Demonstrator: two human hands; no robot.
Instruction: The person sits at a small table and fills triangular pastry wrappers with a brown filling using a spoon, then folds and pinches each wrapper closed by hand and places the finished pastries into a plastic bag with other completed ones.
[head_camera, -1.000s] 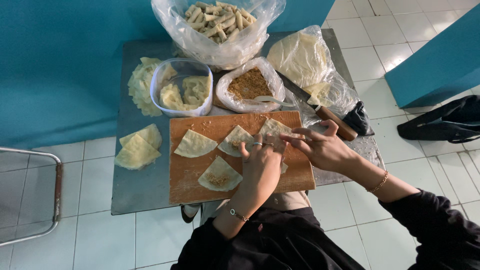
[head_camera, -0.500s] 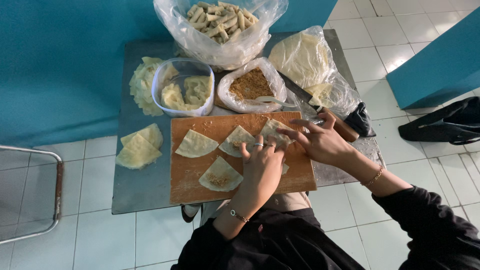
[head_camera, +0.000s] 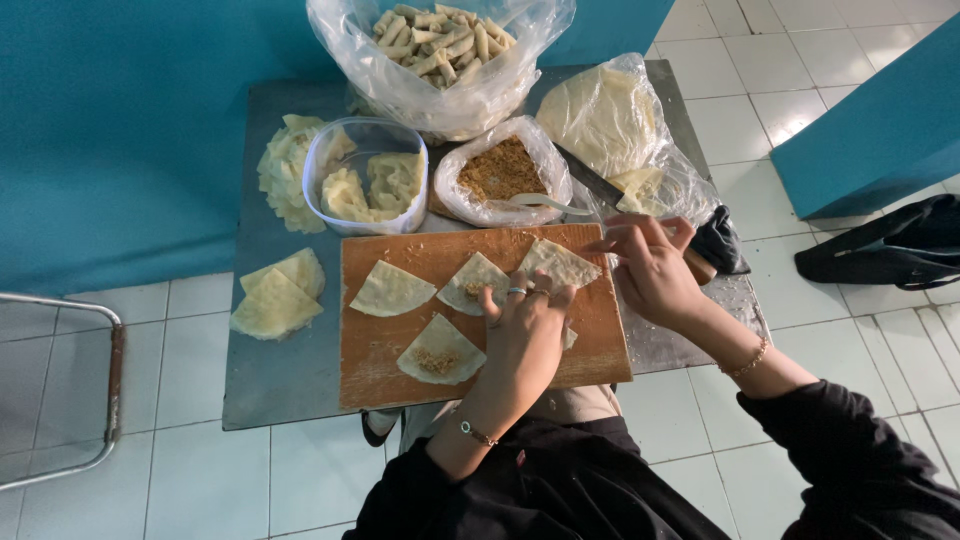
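Observation:
A wooden cutting board (head_camera: 370, 355) lies on a metal table (head_camera: 285, 385). On the board are several wedge-shaped pastry wrappers: one at the left (head_camera: 390, 290), one in the middle (head_camera: 470, 280), one at the top right (head_camera: 555, 262), and a near one (head_camera: 440, 350) with brown filling on it. My left hand (head_camera: 525, 335) lies flat with its fingertips on the middle wrappers. My right hand (head_camera: 650, 270) hovers at the board's right edge, fingers drawn together beside a spoon (head_camera: 545, 205) that rests in a bag of brown filling (head_camera: 500, 165). Whether it pinches anything is hidden.
At the back stand a bag of rolled pastries (head_camera: 445, 40), a clear tub of wrappers (head_camera: 365, 185) and a bag of wrapper sheets (head_camera: 605, 115). A knife (head_camera: 590, 180) lies behind my right hand. Stacked wedges (head_camera: 280, 300) sit left of the board. A black bag (head_camera: 890, 250) lies on the floor.
My right hand has lifted off the top-right wrapper and moved right, toward the board's edge and the spoon. My left hand has stayed on the wrappers.

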